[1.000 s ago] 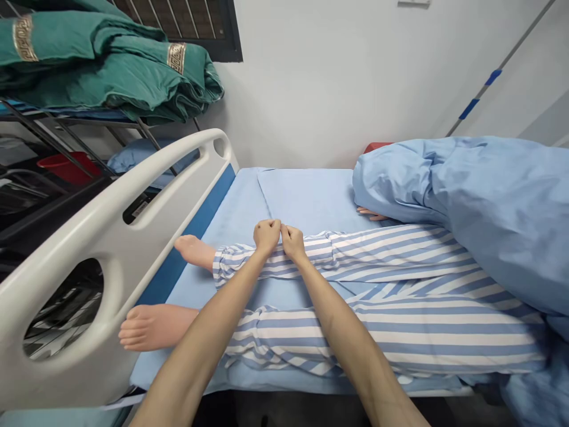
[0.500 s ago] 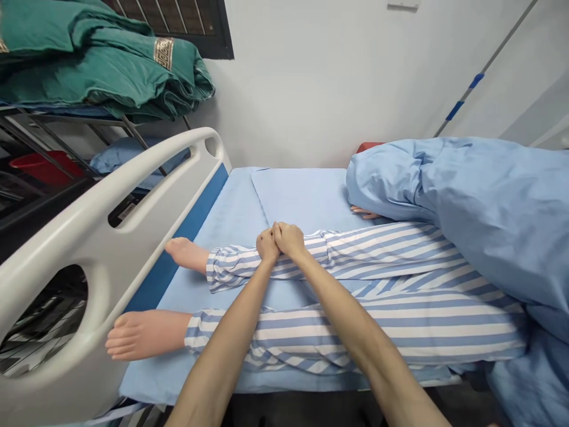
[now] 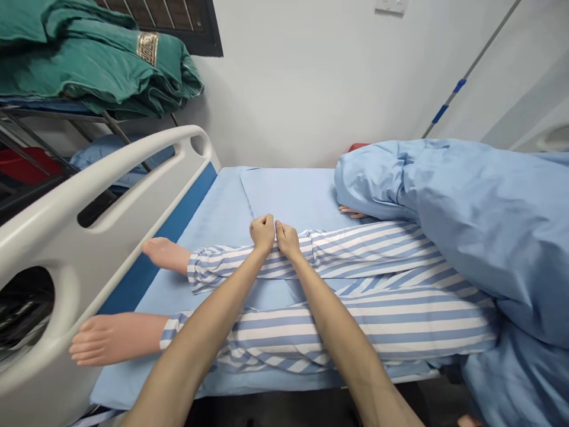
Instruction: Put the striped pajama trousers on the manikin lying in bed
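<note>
My left hand (image 3: 262,232) is curled into a fist over the far lower leg of a manikin lying on the bed. Beside it, a small gap away, my right hand (image 3: 287,238) is also a fist. Nothing shows in either hand; whether they touch the leg, I cannot tell. Blue-and-white striped trousers (image 3: 373,317) cover the manikin's legs, and its bare near foot (image 3: 118,338) and far foot (image 3: 166,255) point left. A light blue quilt (image 3: 471,207) is bunched over its upper body, with some fingers (image 3: 352,211) showing under the edge.
A pale bed end board (image 3: 102,228) with cut-out holes stands at the left. Behind it, green folded cloth (image 3: 120,74) lies on a metal rack above a red basin (image 3: 31,165). A wall runs along the far side; a pole (image 3: 451,98) leans at the right.
My two fists, touching before with the right over the left, have come slightly apart. The view has shifted a little to the right. Manikin and quilt look unmoved.
</note>
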### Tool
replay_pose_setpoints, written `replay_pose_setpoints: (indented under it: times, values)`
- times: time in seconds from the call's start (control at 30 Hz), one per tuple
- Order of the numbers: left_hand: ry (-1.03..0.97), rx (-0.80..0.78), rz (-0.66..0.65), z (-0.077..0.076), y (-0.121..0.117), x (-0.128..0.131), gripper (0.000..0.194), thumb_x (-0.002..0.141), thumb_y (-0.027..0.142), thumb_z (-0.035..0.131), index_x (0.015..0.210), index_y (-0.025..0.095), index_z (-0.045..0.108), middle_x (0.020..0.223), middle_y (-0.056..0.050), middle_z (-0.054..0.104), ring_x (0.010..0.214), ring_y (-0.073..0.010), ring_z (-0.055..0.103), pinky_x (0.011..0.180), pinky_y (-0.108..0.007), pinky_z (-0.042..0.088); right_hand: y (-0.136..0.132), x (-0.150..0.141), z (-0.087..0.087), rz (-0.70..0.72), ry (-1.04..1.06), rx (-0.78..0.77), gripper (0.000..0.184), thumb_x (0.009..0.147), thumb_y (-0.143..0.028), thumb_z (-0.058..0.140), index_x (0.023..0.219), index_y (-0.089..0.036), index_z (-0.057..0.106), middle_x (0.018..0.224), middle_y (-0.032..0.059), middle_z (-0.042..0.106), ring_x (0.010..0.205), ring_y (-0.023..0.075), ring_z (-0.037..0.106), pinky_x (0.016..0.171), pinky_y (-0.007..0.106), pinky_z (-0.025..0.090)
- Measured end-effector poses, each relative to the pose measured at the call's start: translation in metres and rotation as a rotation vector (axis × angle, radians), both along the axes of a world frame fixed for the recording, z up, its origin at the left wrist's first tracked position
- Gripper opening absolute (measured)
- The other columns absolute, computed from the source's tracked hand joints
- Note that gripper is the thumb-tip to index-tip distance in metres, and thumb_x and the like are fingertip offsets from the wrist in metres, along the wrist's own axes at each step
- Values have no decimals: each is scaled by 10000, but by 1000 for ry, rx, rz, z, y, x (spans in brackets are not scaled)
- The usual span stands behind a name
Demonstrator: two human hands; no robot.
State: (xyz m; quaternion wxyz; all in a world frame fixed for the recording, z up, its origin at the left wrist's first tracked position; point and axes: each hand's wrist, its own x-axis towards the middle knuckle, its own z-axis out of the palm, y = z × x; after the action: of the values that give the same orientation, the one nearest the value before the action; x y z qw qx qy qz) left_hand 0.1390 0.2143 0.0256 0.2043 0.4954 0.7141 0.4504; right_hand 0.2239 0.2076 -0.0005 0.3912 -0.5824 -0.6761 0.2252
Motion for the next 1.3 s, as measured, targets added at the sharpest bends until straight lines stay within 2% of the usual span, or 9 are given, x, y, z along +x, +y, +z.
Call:
replay_pose_setpoints:
  times: [0.1, 0.2, 0.37, 0.5, 0.73, 0.9, 1.03, 1.13, 1.3]
  values:
    - [18, -10, 4, -2, -2, 14, 372, 895, 283, 395, 537, 192, 440, 537, 16, 419, 575, -110, 371, 568, -252, 272, 2, 0, -4, -52, 128, 14, 594, 1058, -452, 224, 636, -204, 561, 633, 17, 605, 625, 151, 525, 601, 249, 343]
    - [149, -85, -46, -12, -9, 18, 401, 928, 319, 404, 571, 185, 529, 605, -16, 563, 623, -125, 444, 594, -261, 275, 4, -1, -4, -92, 153, -4, 626, 1058, -468, 196, 674, -195, 608, 665, 37, 643, 645, 160, 559, 603, 248, 370]
    - [261, -152, -51, -19, -11, 16, 437, 980, 337, 367, 704, 184, 669, 767, -69, 704, 695, -153, 538, 617, -277, 278, 2, 6, 19, -47, -159, -102, 565, 1064, -421, 253, 826, -190, 710, 837, 82, 737, 786, 188, 653, 709, 253, 413]
    - [281, -157, -83, -20, -12, 19, 425, 974, 350, 397, 709, 194, 690, 785, -69, 719, 716, -165, 563, 618, -283, 276, -3, 17, 27, -113, -382, -130, 481, 1047, -428, 336, 943, -188, 740, 923, 122, 755, 865, 225, 684, 767, 277, 420]
    - [295, -99, -123, -15, -12, 28, 386, 926, 310, 453, 605, 195, 635, 693, -50, 678, 677, -151, 539, 628, -276, 293, -4, 26, 0, -203, -129, -61, 555, 1061, -415, 266, 789, -208, 703, 830, 72, 750, 766, 186, 655, 670, 253, 367]
    - [100, -36, -115, -1, -7, 51, 406, 920, 297, 438, 551, 181, 563, 579, -12, 581, 580, -116, 465, 585, -252, 300, 3, 34, -3, -184, 84, -21, 596, 1050, -445, 228, 678, -205, 626, 701, 48, 690, 660, 169, 584, 610, 245, 353]
    - [155, -108, -8, -9, -12, 66, 398, 949, 302, 410, 631, 195, 624, 701, -36, 672, 650, -136, 535, 596, -255, 304, 8, 37, -2, -217, 184, -15, 625, 1045, -458, 192, 632, -195, 581, 615, 34, 630, 596, 159, 529, 570, 246, 352]
    - [267, -193, -9, -15, -15, 68, 379, 974, 340, 409, 743, 228, 688, 850, -61, 735, 752, -168, 605, 640, -262, 329, 8, 39, 10, -247, 75, -82, 602, 1049, -392, 204, 675, -186, 629, 683, 61, 680, 645, 172, 578, 596, 252, 373]
    - [351, -232, -48, -15, -16, 70, 418, 1006, 370, 358, 869, 246, 732, 960, -79, 759, 860, -209, 655, 694, -280, 372, 0, 58, 34, -133, -365, -103, 411, 1017, -364, 379, 906, -195, 737, 902, 113, 755, 817, 210, 667, 713, 272, 397]
